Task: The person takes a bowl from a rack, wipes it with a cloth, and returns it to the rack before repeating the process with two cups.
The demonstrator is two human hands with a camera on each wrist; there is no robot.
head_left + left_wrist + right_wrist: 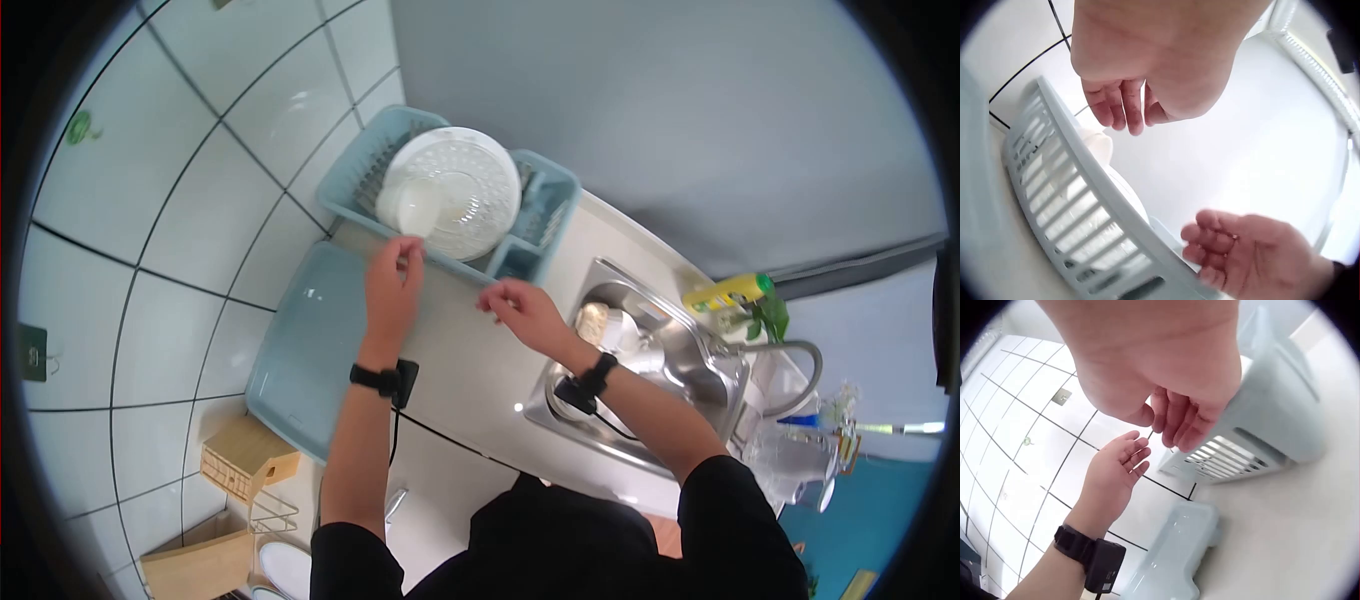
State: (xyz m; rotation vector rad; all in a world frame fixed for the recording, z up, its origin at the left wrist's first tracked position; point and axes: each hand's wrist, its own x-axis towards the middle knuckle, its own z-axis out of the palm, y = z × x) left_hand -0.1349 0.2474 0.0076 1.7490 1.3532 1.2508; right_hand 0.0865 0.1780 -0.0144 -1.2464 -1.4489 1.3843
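Observation:
My left hand (393, 285) hovers by the near side of a pale blue dish rack (358, 208), its fingers loosely bent and nothing in them. To its right, my right hand (530, 315) is also bare, fingers relaxed, in front of the rack's near right corner. Within the rack stands a big round dish with a bumpy pattern (470, 190), with a small white cup (418, 208) leaning before it, close beyond the left fingertips. In the left wrist view, the rack's slatted wall (1079, 194) runs below the left hand (1154, 56). Both hands are apart from each other.
A pale blue tray-like lid (310, 345) lies left of the hands against the tiled wall. On the right is a steel sink (690, 350) holding several dishes, with a faucet (800, 350) and a yellow bottle (725, 293) behind. Wooden boxes (240, 460) stand at lower left.

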